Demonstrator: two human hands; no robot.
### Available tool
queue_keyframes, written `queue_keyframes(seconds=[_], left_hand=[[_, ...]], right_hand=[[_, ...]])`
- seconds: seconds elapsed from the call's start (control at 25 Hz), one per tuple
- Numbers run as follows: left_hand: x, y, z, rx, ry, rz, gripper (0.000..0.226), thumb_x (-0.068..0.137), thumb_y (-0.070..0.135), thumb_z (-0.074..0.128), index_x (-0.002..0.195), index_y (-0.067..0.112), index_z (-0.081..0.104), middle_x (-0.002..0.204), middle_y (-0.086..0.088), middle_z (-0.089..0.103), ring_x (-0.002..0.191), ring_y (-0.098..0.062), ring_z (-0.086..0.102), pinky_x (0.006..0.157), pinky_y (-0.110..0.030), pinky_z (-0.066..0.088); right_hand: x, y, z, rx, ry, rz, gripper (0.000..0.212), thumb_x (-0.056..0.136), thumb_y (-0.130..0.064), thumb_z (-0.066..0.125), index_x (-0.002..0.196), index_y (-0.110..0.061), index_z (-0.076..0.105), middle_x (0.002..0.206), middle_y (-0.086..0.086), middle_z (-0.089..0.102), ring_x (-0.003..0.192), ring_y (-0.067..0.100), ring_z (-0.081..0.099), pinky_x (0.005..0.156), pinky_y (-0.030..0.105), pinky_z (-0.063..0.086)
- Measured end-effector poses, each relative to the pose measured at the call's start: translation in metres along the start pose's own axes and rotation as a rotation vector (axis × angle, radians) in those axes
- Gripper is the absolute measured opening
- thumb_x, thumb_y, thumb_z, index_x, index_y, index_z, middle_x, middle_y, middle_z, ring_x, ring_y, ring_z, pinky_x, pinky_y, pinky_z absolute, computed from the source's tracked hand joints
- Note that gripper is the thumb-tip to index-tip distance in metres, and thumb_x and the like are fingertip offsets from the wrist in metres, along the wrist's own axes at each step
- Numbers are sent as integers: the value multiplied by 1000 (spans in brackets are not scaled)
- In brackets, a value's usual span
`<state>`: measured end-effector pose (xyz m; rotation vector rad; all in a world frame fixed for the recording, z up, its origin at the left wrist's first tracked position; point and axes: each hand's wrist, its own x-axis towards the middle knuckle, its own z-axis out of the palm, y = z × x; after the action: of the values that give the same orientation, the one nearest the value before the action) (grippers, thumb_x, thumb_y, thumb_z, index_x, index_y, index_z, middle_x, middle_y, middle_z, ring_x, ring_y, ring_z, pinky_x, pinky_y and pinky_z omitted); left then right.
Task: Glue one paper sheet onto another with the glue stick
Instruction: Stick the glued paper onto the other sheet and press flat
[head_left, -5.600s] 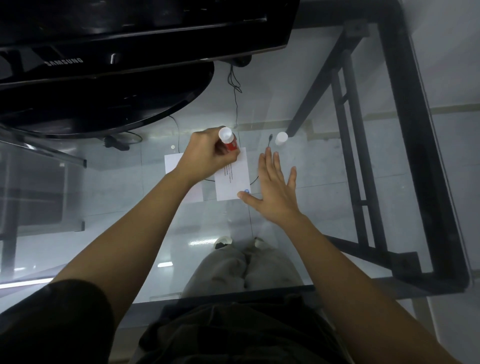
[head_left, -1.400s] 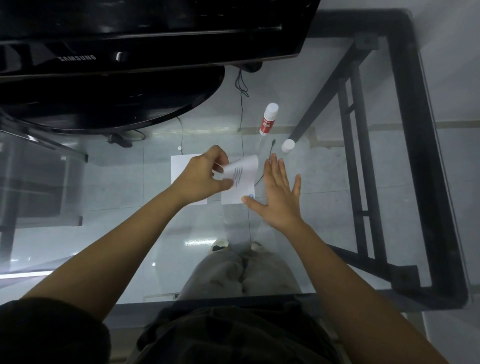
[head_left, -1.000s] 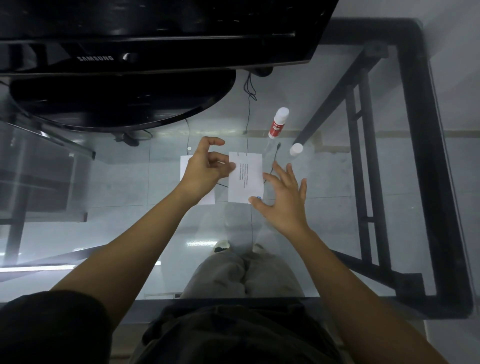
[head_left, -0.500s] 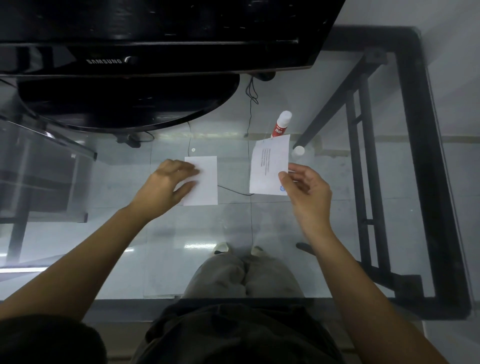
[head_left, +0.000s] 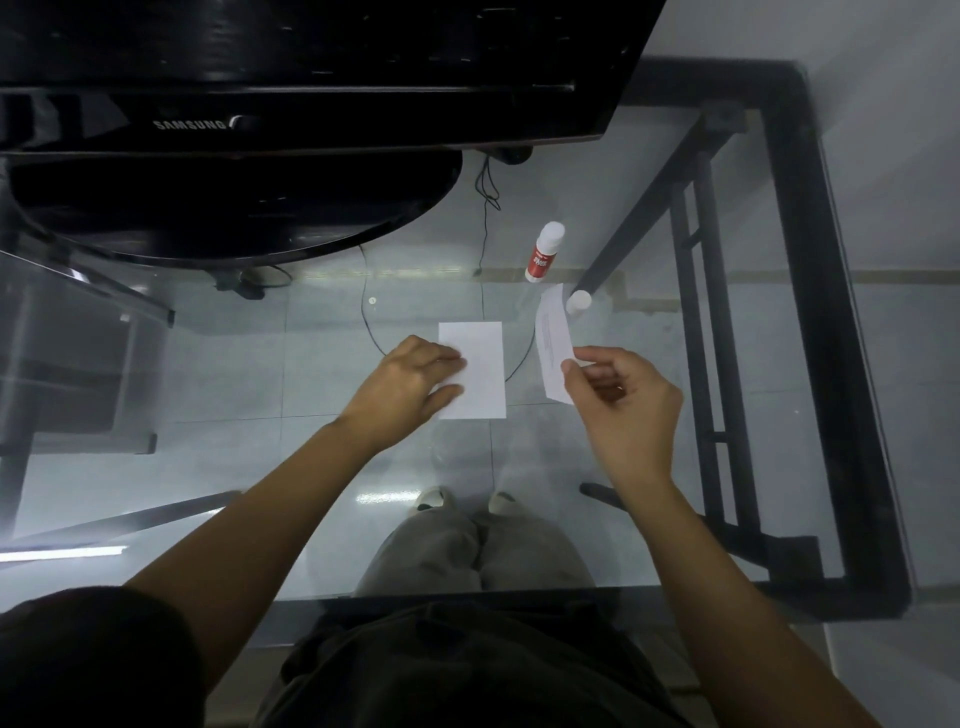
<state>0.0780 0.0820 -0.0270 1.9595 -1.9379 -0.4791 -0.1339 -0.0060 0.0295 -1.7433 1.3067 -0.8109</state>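
Note:
A blank white sheet (head_left: 480, 366) lies flat on the glass table (head_left: 208, 415). My left hand (head_left: 410, 382) rests on its left edge, fingers together and pressing down. My right hand (head_left: 621, 397) pinches a printed paper sheet (head_left: 553, 345) between thumb and fingers and holds it lifted and tilted, just right of the blank sheet. Beyond it the red and white glue stick (head_left: 544, 252) lies uncapped on the glass. Its white cap (head_left: 578, 301) stands beside the held sheet's top corner.
A black Samsung monitor (head_left: 311, 78) and its round base (head_left: 234, 208) fill the far left of the table. The table's black frame (head_left: 810, 312) runs along the right side. Cables (head_left: 485, 208) hang below the glass. My knees and shoes show through it.
The glue stick was set down. My right hand lifted the printed sheet and has turned it more edge-on. My left hand slid the blank sheet rightwards towards the middle.

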Motion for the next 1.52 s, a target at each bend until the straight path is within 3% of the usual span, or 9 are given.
queue_keyframes(seconds=[0.2,0.4,0.6,0.72,0.84,0.92,1.12,1.32,1.52], left_hand=[[5,16,-3,-108,66,-135,33,87,19,64,115,2,64,115,-17,65,104,-32,58,91,-37,46],[20,35,-38,-946,122,-607,27,87,40,58,92,17,71,83,1,73,80,-14,68,72,-23,55],[27,43,-44,-988,121,-608,14,82,27,69,76,15,69,68,-2,70,67,-9,66,64,-18,53],[27,35,-43,-968,134,-647,13,84,20,67,73,13,68,64,-2,67,63,-8,63,66,-18,52],[25,24,-46,-949,36,-637,13,85,19,66,81,8,69,75,-11,70,71,-13,65,72,-21,54],[24,20,-48,-956,-17,-615,15,86,20,65,85,5,68,84,-17,70,78,-18,66,79,-24,55],[18,19,-37,-970,-2,-696,20,89,19,61,69,20,62,55,15,60,59,-1,57,70,-20,50],[13,21,-12,-964,170,-957,7,85,16,66,86,10,63,79,-3,65,71,-16,63,64,-21,52],[25,18,-5,-835,289,-975,11,81,18,71,76,17,62,72,2,65,67,-13,65,66,-23,57]], right_hand=[[-7,4,1,-163,14,-213,15,77,-7,71,92,-9,71,76,2,69,64,2,62,66,7,48],[-16,0,15,-412,-51,-511,12,75,-6,72,88,-3,72,71,11,70,59,20,65,59,21,54],[-19,-11,35,-441,-123,-565,16,77,-12,72,91,-4,71,73,11,69,60,21,64,56,28,57],[-20,-18,34,-228,-157,-415,28,80,-26,69,100,-7,68,88,9,70,74,14,64,68,22,54],[-1,-20,32,-62,-18,-26,27,86,-34,60,109,-20,58,100,-7,59,79,0,56,67,4,42],[14,-15,34,-16,-99,179,25,88,-35,58,110,-23,58,99,-14,56,79,-8,55,64,-1,40],[20,-2,46,43,-203,260,4,83,-25,66,85,-26,64,77,-19,62,70,-9,59,67,3,44],[23,8,62,35,-266,377,6,80,-31,68,76,-28,64,72,-16,65,72,6,65,73,22,52],[40,8,73,-55,-222,366,8,80,-32,68,75,-27,64,66,-21,60,61,-2,60,59,5,40]])
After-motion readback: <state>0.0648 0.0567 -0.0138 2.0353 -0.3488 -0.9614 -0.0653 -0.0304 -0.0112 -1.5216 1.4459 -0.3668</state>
